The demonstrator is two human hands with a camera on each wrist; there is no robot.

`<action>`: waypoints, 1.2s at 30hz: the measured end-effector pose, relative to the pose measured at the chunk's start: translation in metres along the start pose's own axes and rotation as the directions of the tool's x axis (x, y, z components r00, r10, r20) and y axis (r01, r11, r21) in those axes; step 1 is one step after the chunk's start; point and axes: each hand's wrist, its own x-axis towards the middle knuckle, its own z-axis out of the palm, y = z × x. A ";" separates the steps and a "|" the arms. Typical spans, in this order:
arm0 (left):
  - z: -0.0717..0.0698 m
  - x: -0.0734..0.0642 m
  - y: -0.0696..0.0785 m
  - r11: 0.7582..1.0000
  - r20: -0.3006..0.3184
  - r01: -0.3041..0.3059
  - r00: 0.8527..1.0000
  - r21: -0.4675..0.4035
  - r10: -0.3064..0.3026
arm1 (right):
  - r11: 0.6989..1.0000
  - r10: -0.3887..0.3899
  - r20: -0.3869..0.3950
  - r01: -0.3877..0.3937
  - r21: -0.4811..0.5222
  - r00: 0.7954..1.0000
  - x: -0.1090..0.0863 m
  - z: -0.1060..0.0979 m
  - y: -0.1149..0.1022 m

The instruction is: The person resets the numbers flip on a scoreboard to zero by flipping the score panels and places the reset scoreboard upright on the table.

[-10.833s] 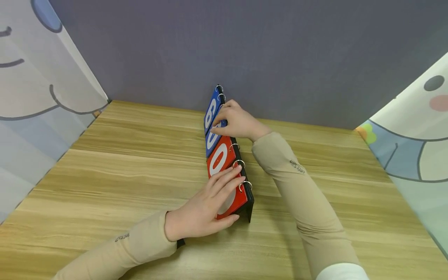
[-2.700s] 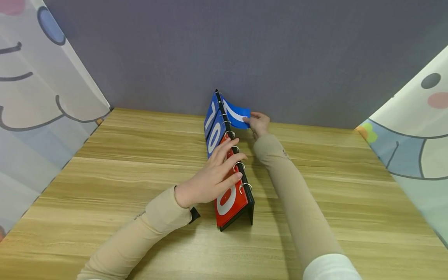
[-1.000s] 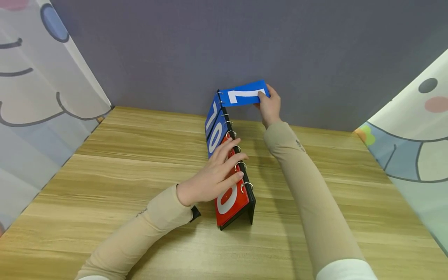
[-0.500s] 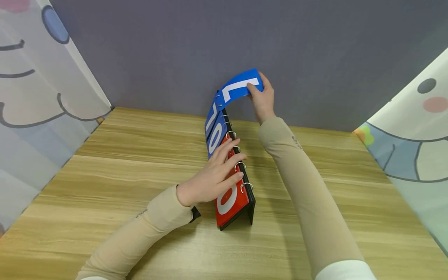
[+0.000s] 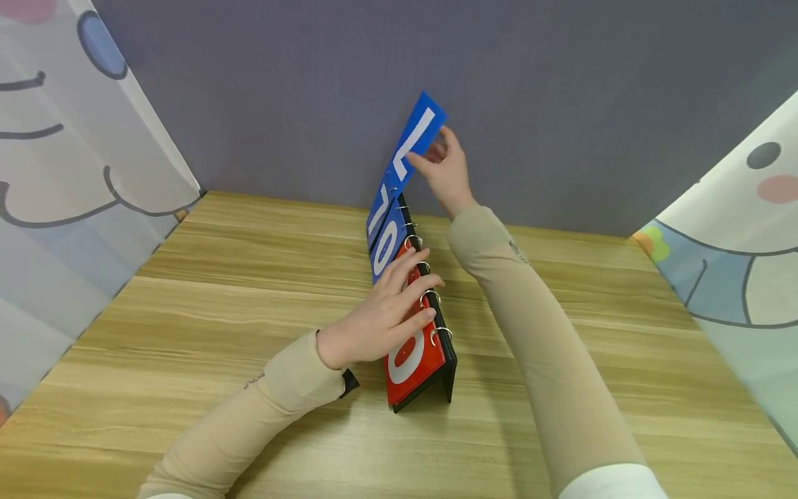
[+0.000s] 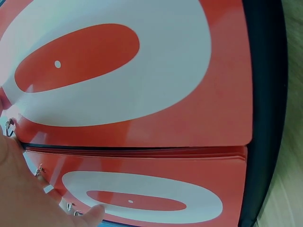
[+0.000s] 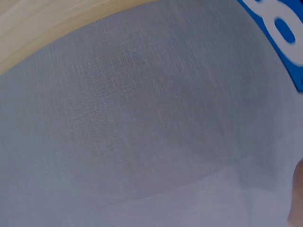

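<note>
A tabletop flip scoreboard (image 5: 450, 374) stands on the table like a tent, its cards hung on metal rings. Its far pair of cards is blue and the near pair red. My right hand (image 5: 450, 173) holds a blue number card (image 5: 408, 142) by its right edge, thumb in front and fingers behind. The card points up above its rings and bears an angled white stroke. Under it lies another blue card (image 5: 377, 215) with a 7-like figure. My left hand (image 5: 374, 322) rests with extended fingers across the red cards (image 6: 227, 109), which show white zeros, fingertips near the rings.
Behind the scoreboard rises a grey partition (image 5: 280, 104), close to the raised card. Printed cartoon curtains hang at the left (image 5: 62, 138) and right (image 5: 736, 263) of the wooden table (image 5: 218, 298). A small black piece (image 5: 350, 382) shows at my left wrist.
The blue card has swung from the right of the rings up to near upright, my right hand following leftward. Over ten seconds ago the far blue card showed a rounded figure; the left hand has shifted farther up.
</note>
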 end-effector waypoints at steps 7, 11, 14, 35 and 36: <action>0.002 0.001 0.000 1.000 0.001 -0.006 1.000 0.015 0.006 | 0.956 -0.012 0.271 0.091 -0.279 0.962 -0.006 0.007 0.017; 0.002 0.001 0.000 1.000 0.004 -0.007 1.000 0.013 0.007 | 0.925 0.016 0.285 0.094 -0.367 0.958 -0.008 0.009 0.020; 0.002 0.001 0.000 1.000 0.003 -0.009 1.000 0.011 0.009 | 0.900 -0.026 0.295 0.151 -0.409 0.955 -0.007 0.011 0.020; 0.001 0.000 0.000 1.000 0.009 0.006 1.000 -0.012 -0.006 | 0.530 -0.005 0.617 0.525 -0.666 0.787 0.003 0.013 0.002; 0.001 0.000 0.000 1.000 0.009 0.004 1.000 -0.007 -0.004 | 0.525 0.002 0.625 0.531 -0.665 0.781 0.003 0.013 0.000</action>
